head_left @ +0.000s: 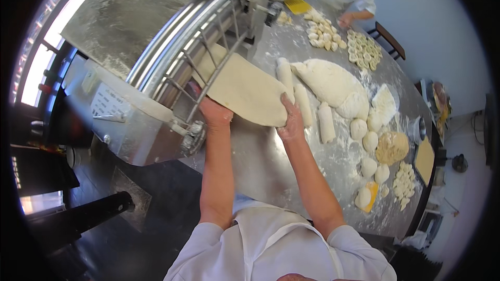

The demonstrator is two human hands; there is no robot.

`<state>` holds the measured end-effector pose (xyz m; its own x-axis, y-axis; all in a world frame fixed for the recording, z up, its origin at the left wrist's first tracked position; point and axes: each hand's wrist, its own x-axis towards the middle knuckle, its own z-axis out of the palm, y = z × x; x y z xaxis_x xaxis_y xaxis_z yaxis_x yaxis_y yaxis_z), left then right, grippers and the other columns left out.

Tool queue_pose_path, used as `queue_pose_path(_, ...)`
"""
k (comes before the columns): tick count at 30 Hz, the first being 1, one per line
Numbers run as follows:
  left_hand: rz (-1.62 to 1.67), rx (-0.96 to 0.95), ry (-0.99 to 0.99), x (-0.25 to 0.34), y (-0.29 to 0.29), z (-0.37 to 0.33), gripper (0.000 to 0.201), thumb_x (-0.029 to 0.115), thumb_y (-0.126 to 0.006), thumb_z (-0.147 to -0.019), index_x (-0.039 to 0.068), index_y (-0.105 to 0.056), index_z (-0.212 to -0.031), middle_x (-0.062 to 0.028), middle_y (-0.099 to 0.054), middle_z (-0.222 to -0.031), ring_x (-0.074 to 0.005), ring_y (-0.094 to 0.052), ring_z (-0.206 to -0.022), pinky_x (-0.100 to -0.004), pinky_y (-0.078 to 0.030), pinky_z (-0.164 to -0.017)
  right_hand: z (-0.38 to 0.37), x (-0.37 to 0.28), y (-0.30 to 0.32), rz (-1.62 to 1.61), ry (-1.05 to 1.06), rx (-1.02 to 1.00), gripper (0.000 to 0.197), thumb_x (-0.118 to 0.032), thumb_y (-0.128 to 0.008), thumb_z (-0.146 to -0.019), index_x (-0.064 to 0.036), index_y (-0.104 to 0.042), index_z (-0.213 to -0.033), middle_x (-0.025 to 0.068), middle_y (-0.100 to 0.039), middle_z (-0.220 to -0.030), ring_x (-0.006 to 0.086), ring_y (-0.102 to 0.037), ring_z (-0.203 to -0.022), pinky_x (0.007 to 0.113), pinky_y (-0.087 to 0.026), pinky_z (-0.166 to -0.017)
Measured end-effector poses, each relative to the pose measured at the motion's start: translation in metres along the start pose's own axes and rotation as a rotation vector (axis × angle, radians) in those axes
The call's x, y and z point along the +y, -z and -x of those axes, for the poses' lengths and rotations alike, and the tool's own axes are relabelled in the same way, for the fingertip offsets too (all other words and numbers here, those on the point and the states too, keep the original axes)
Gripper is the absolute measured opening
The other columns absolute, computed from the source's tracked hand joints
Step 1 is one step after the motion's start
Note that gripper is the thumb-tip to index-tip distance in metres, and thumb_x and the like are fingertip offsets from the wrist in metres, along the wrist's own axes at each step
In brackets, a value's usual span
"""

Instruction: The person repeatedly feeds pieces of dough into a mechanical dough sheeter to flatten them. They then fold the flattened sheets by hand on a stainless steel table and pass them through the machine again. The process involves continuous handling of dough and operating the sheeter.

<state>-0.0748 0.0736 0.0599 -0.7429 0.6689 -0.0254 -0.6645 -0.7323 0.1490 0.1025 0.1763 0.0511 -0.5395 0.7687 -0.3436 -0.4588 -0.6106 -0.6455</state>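
Dough sheet [247,92] spans from roller machine [140,86] to right hand [292,120]

The flat sheet reaches out under the metal guard [194,65], above the steel table [250,164]. The person's right hand grasps its outer end. The left hand [216,113] is at its near edge beside the guard, fingers largely hidden; their grip cannot be told. Dough logs [326,123] and a large dough mass [330,82] lie to the right.

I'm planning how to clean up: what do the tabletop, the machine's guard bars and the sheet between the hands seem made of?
Tabletop: probably stainless steel, satin finish; grey with soft reflections.
Guard bars: likely metal, smooth; silvery with bright highlights.
Sheet: apparently dough, matte; pale cream, thin, evenly flat.
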Motion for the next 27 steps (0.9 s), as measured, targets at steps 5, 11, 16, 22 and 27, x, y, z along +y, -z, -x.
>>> queue_pose_path(5, 0.060, -0.060, 0.216, -0.012, 0.035, 0.022, 0.074, 0.060, -0.036, -0.108, 0.002, -0.044, -0.152, -0.0173, -0.051, -0.152, -0.0360, -0.050, -0.138, -0.0517, -0.038, -0.117, 0.029, -0.021, 0.038, 0.067, 0.009, 0.101, 0.055, -0.016, -0.072, -0.096, -0.0013, -0.046, -0.143, 0.0112, -0.065, -0.127, 0.0234, -0.068, -0.111, 0.038, -0.061, -0.091)
queue_pose_path(11, -0.537, 0.363, 0.285, -0.088, 0.062, 0.100, 0.051, 0.027, -0.057, -0.108, -0.002, -0.046, -0.149, -0.0169, -0.056, -0.144, -0.0321, -0.056, -0.132, -0.0450, -0.045, -0.111, 0.077, -0.064, 0.131, 0.298, 0.019, 0.265, 0.041, -0.016, -0.073, -0.095, 0.0016, -0.058, -0.130, 0.0092, -0.070, -0.113, 0.0189, -0.071, -0.096, 0.034, -0.060, -0.083)
queue_pose_path(16, -1.320, 0.211, 0.503, -0.126, 0.079, 0.210, 0.040, 0.018, -0.059, -0.106, 0.001, -0.055, -0.142, -0.0173, -0.059, -0.136, -0.0319, -0.060, -0.122, -0.0429, -0.048, -0.103, 0.142, -0.081, 0.233, 1.008, 0.178, 0.479, 0.028, -0.018, -0.078, -0.091, 0.0020, -0.070, -0.108, 0.0095, -0.075, -0.096, 0.0163, -0.070, -0.083, 0.031, -0.054, -0.076)
queue_pose_path(22, -2.035, -0.622, 0.149, -0.182, 0.059, 0.267, 0.052, 0.012, -0.070, -0.094, 0.003, -0.055, -0.143, -0.0208, -0.055, -0.132, -0.0384, -0.055, -0.121, -0.0439, -0.047, -0.100, 0.194, -0.097, 0.304, 1.493, 0.339, 0.582, 0.024, -0.018, -0.077, -0.088, -0.0025, -0.070, -0.106, 0.0186, -0.074, -0.095, 0.0312, -0.071, -0.086, 0.038, -0.054, -0.078)
queue_pose_path(27, -1.806, -0.399, 0.393, -0.204, 0.040, 0.294, 0.047, 0.003, -0.068, -0.092, 0.003, -0.059, -0.139, -0.0148, -0.058, -0.133, -0.0260, -0.060, -0.117, -0.0363, -0.050, -0.096, 0.192, -0.108, 0.312, 1.311, 0.303, 0.569, 0.021, -0.016, -0.076, -0.088, -0.0026, -0.068, -0.102, 0.0178, -0.073, -0.091, 0.0330, -0.070, -0.083, 0.040, -0.053, -0.077)
